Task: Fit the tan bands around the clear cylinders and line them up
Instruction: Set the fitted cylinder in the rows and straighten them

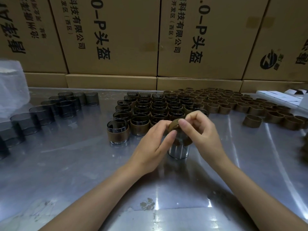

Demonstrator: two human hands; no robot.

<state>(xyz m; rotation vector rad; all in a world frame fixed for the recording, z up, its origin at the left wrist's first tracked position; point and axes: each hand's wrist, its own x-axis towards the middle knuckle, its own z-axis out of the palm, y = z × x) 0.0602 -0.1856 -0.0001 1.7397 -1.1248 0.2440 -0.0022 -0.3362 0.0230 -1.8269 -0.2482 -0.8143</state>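
A clear cylinder (178,151) stands on the metal table (66,164) in front of me. A tan band (174,126) sits tilted over its top rim. My left hand (155,147) pinches the band's left side with thumb and fingers. My right hand (201,132) pinches its right side, thumb on top. Just behind, several banded cylinders (150,110) stand in rows, and one more banded cylinder (118,131) stands apart at the front left. Bare clear cylinders (50,109) are lined up at the left. Loose tan bands (233,100) fill the back right.
Printed cardboard boxes (116,39) wall off the back of the table. A clear plastic bag (11,87) lies at the far left. White boxes (281,97) sit at the far right. A single loose band (252,120) lies right of my hands.
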